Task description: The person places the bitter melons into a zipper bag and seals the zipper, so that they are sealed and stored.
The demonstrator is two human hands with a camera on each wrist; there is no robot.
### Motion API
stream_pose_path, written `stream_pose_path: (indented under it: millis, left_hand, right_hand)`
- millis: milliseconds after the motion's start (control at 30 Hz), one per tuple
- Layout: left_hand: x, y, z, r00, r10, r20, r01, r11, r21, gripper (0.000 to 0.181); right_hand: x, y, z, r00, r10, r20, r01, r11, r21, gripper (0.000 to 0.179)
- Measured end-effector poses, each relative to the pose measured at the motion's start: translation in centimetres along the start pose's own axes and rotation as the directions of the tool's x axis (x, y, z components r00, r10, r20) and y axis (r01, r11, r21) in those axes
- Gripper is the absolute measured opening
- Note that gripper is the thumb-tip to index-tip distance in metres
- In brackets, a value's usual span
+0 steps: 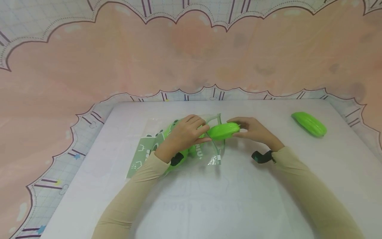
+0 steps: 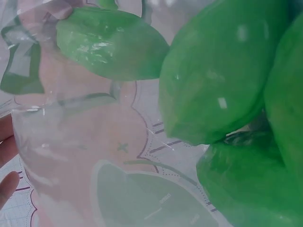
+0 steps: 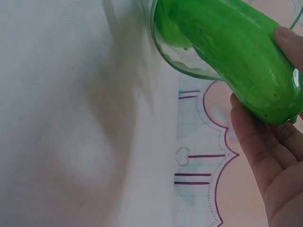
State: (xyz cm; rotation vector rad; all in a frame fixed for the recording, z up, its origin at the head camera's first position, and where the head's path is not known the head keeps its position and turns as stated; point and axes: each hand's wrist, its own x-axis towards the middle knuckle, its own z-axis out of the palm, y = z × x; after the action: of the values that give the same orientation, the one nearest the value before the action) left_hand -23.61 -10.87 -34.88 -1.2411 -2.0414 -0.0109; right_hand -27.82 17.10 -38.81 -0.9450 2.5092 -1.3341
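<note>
My right hand (image 1: 253, 131) grips one end of a glossy green toy cucumber (image 1: 223, 131), thumb on one side and fingers on the other. The cucumber's far end is inside the mouth of a clear plastic bag (image 1: 138, 157) with green print, as the right wrist view also shows. My left hand (image 1: 186, 132) holds the bag near its opening, fingers and thumb at the edge. Several green toy pieces (image 2: 213, 75) lie inside the bag, seen through the film in the left wrist view. The left hand hides part of the bag.
A second green toy cucumber (image 1: 309, 124) lies on the white table (image 1: 194, 205) toward the right. A dark camera (image 1: 262, 156) sits at the right wrist. Behind the table hangs a peach cloth (image 1: 209, 59) with a scalloped border.
</note>
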Motion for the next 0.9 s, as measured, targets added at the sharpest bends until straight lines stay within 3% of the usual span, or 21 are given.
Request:
stream_pose_path:
  millis: [367, 567, 900]
  left_hand:
    - [0.0, 0.3, -0.1, 0.999, -0.031, 0.009, 0.031, 0.999, -0.015, 0.035]
    - [0.0, 0.5, -0.1, 0.999, -0.049, 0.009, 0.049, 0.999, -0.023, 0.034]
    - [-0.1, 0.5, 0.0, 0.998, -0.055, 0.001, 0.055, 0.998, -0.029, 0.034]
  right_hand:
    - [0.5, 0.1, 0.5, 1.000, -0.012, 0.011, 0.011, 0.999, 0.035, 0.054]
    - [0.8, 0.3, 1.1, 1.000, 0.021, 0.018, -0.022, 0.997, 0.074, 0.047]
    - [1.3, 0.5, 1.5, 0.998, 0.020, -0.060, -0.019, 1.000, 0.022, 0.043]
